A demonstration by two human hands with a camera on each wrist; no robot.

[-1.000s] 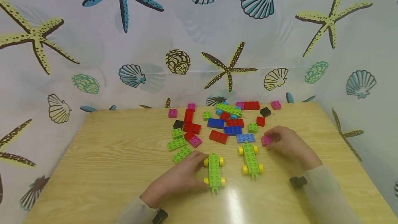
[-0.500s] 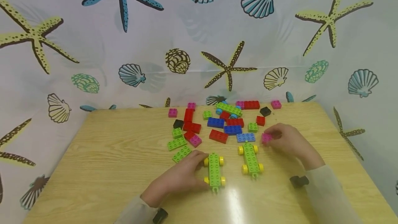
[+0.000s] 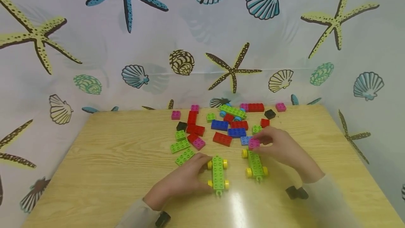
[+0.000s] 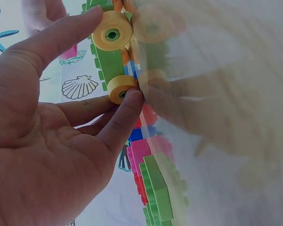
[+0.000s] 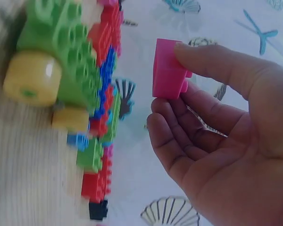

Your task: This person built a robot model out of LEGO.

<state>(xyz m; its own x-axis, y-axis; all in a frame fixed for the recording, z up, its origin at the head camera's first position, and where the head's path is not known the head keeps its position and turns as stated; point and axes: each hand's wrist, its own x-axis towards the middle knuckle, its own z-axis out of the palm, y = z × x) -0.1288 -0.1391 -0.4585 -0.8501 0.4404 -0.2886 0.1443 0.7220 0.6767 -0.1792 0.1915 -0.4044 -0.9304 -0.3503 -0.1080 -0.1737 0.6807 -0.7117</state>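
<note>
My right hand (image 3: 283,150) pinches a small pink toy brick (image 3: 254,144) between thumb and fingers; in the right wrist view the pink brick is raised off the table, its studs facing the palm. In the head view it overlaps the far end of a green car base (image 3: 255,166) with yellow wheels. My left hand (image 3: 185,178) holds a second green car base (image 3: 218,175) from its left side. The left wrist view shows the thumb on one yellow wheel (image 4: 112,32) and fingertips at the other wheel (image 4: 121,88).
Beyond the hands, loose red bricks (image 3: 222,139), blue bricks (image 3: 237,133), green bricks (image 3: 180,146) and black bricks (image 3: 181,126) lie in a loose group. A third green car base (image 3: 233,111) with blue wheels stands near the table's back edge, against a patterned cloth (image 3: 152,45).
My right hand has lifted the pink brick from the table and carried it left, over the far end of the right car base. The left hand stays in place.
</note>
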